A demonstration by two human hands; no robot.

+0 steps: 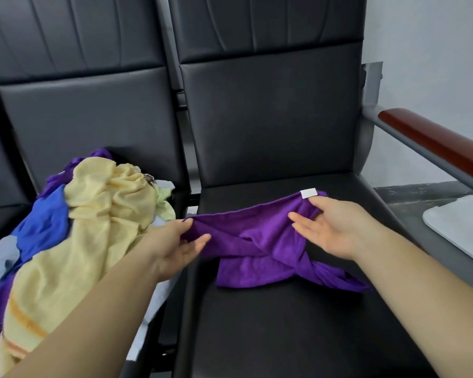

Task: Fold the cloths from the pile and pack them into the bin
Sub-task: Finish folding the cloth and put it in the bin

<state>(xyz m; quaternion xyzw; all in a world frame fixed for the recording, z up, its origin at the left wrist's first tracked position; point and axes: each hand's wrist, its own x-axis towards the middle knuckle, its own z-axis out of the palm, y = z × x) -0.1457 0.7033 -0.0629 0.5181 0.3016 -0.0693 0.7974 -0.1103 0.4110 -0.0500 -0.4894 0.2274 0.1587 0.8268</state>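
A purple cloth (257, 241) with a white label (308, 193) stretches across the black chair seat (284, 323), its lower part twisted and resting on the seat. My left hand (175, 244) pinches its left corner between thumb and fingers. My right hand (331, 227) holds the upper right edge just below the label, thumb over the cloth and fingers under it. The pile of cloths (93, 214), yellow, blue, purple and pale blue, lies on the seat to the left.
A white bin's rim (459, 227) shows at the right edge on a grey floor. A chair armrest (434, 143) with a red-brown top runs along the right. Black backrests (268, 118) stand behind both seats.
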